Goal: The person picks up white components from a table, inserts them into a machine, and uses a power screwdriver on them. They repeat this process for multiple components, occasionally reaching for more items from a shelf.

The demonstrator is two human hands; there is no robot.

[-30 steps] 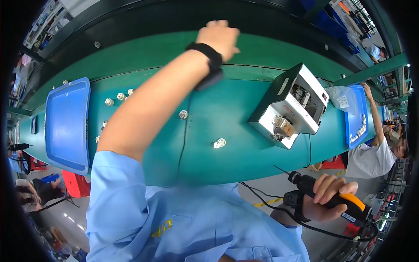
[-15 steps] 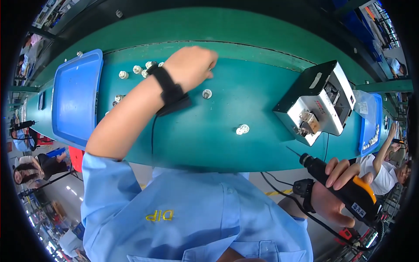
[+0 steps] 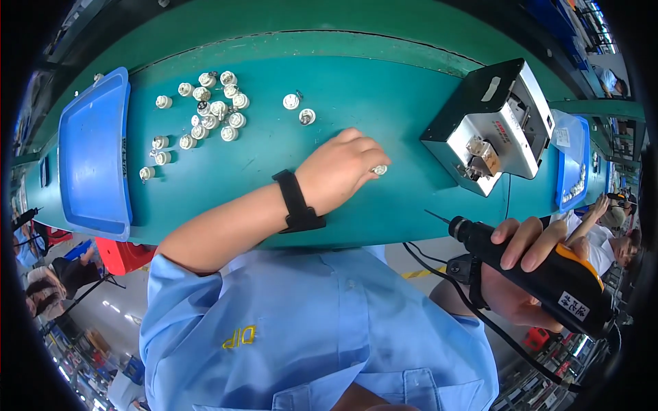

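Note:
My left hand (image 3: 344, 170) reaches across the green bench, palm down, with its fingertips closed on a small white round fitting (image 3: 379, 169). Most of the grip is hidden under the knuckles. Two similar fittings with metal bits, one white (image 3: 291, 101) and one showing a darker inside (image 3: 306, 116), lie just beyond that hand. My right hand (image 3: 531, 264) is wrapped around a black and orange electric screwdriver (image 3: 541, 274) off the bench's near edge at the right. Its thin bit points up and left, touching nothing.
A cluster of several white fittings (image 3: 218, 109) spreads over the bench's left half. An upright blue tray (image 3: 127, 157) stands left of them. On the right are a black and silver screw feeder (image 3: 490, 130) and another blue tray (image 3: 563, 185) with small parts. A black cable (image 3: 500, 349) trails from the screwdriver.
My left hand has come nearer and to the right, from the far side of the bench onto the lone fitting. The cluster behind it is uncovered. The whole view has shifted; the screwdriver stays in my right hand.

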